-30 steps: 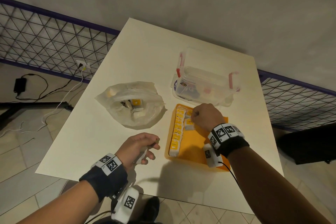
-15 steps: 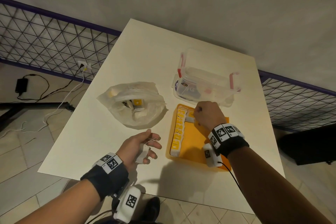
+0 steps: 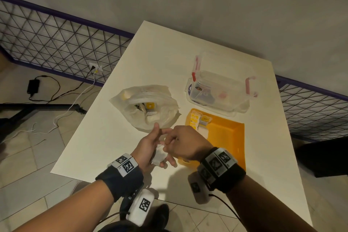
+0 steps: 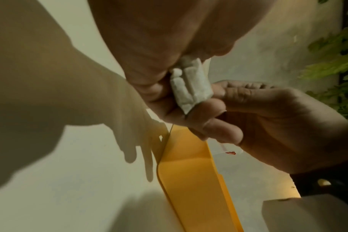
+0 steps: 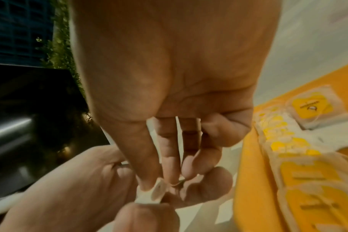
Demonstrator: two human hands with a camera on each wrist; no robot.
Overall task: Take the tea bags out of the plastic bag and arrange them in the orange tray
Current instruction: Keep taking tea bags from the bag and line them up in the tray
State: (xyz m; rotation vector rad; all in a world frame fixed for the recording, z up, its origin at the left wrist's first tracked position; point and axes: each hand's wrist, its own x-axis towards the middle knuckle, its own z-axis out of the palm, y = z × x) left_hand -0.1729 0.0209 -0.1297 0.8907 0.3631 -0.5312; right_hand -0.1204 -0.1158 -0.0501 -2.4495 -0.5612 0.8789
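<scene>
Toward the left side of the table (image 3: 156, 58) the plastic bag (image 3: 145, 106) lies open with a few tea bags (image 3: 149, 108) left inside. Near the front edge, your left hand (image 3: 148, 147) cradles one white tea bag (image 3: 158, 156) with its fingers curled under it, and your right hand (image 3: 185, 142) meets it there, fingertips pinching the top of the same tea bag; both grasp it. To the right, the orange tray (image 3: 227, 137) sits near the front right, a row of tea bags along its left wall. You are midway through a handover, I judge. Next, let the left hand release, carry the bag to the tray, and set it beside the row without disturbing those already laid.
</scene>
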